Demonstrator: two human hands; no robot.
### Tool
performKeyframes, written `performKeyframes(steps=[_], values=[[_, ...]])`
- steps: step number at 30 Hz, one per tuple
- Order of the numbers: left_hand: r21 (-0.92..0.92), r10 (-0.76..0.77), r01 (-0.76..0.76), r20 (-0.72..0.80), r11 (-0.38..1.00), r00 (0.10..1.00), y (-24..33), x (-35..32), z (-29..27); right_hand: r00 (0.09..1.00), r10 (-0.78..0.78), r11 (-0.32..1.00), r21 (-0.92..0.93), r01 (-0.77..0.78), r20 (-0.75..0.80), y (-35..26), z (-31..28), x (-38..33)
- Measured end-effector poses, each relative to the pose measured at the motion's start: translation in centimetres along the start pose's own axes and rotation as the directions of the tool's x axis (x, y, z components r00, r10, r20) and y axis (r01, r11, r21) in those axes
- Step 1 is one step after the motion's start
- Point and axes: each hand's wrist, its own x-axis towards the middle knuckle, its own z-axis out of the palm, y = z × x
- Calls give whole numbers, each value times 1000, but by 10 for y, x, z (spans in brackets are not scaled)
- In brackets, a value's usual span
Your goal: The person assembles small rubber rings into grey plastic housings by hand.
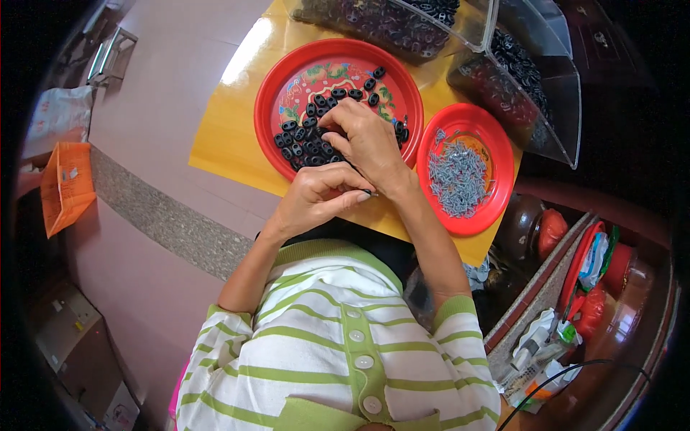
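Observation:
A round red tray (pixel 267 79) with a floral print holds many small black oval pieces (pixel 289 138), each with two holes. My right hand (pixel 366 136) reaches over it, thumb and fingers curled down among the pieces; whatever lies between its fingertips is hidden. Closer to my body, at the tray's near rim, my left hand (pixel 316 195) pinches a small dark piece (pixel 368 192) between thumb and forefinger, mostly covered by them. Beside my right forearm sits a smaller red plate (pixel 503 154) heaped with small grey screws (pixel 458 179).
Two clear plastic bins (pixel 431 36) (pixel 532 93) of black pieces stand at the far right of the yellow table (pixel 223 136). An orange bag (pixel 70 188) is on the left. A cluttered shelf (pixel 546 345) with a black cable lies low on the right.

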Motion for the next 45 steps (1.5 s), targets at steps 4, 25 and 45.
performKeyframes(steps=[4,25,45], values=[[-35,-15,14,-12,999,1000,-2,-2,2,998,-42,997,-66,45,49,-1,-2,1],[-481,-278,149,-209,864,937,36,18,19,879,468,240,945,-224,90,-14,-63,-70],[-302,-203,131,-220,944,954,38,37,33,874,484,358,920,-161,-36,-17,-75,-85]])
